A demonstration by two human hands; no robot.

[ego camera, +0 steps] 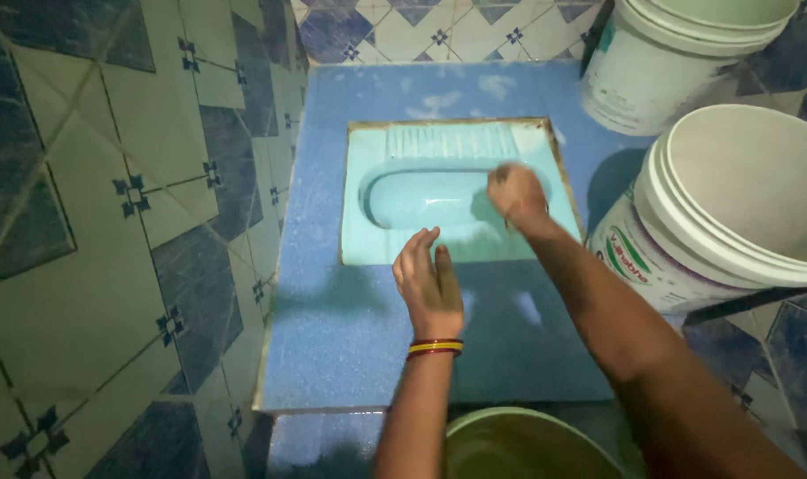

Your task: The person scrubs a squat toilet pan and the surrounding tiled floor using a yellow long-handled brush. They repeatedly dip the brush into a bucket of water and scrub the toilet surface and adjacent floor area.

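A light blue squat toilet pan (395, 146) is set into a raised blue platform (332, 346). My left hand (428, 282) rests flat and open on the platform just in front of the pan's near edge, with a red and yellow bangle on the wrist. My right hand (515, 197) is fisted and blurred over the pan's right side, beside the bowl. Whatever it grips is hidden inside the fist.
Two stacked white plastic buckets (732, 213) stand at the right of the platform, another white bucket (669, 62) behind them. A green bucket rim (519, 421) sits below my arms. Blue and cream patterned wall tiles (111, 222) close in on the left and back.
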